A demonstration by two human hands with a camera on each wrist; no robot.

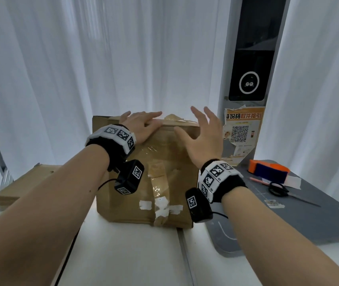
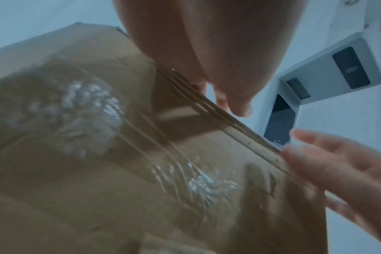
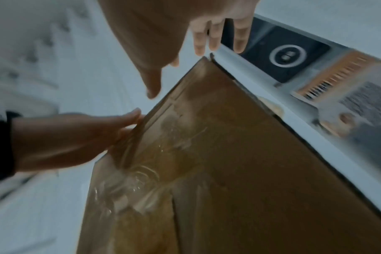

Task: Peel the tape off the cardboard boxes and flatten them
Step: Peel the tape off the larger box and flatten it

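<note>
Left hand [image 1: 141,125] lies flat, fingers straight, pressing on the far top edge of the cardboard box [image 1: 154,172]; right hand [image 1: 203,135] hovers just beside that edge, fingers spread, gripping nothing. Box stands on the white worktop [image 1: 127,254], clear tape [image 1: 158,182] wrinkled across its face. Grey mat [image 1: 288,219] with scissors [image 1: 282,191] on the right, flattened cardboard [image 1: 20,186] on the left, white curtains [image 1: 82,58] behind.

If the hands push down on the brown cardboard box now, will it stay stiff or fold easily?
The cardboard box probably folds readily: it already leans, with layered edges under the left hand. The wrinkled clear tape may resist somewhat and feel slippery. It likely is light, since the right hand is open beside it.
</note>
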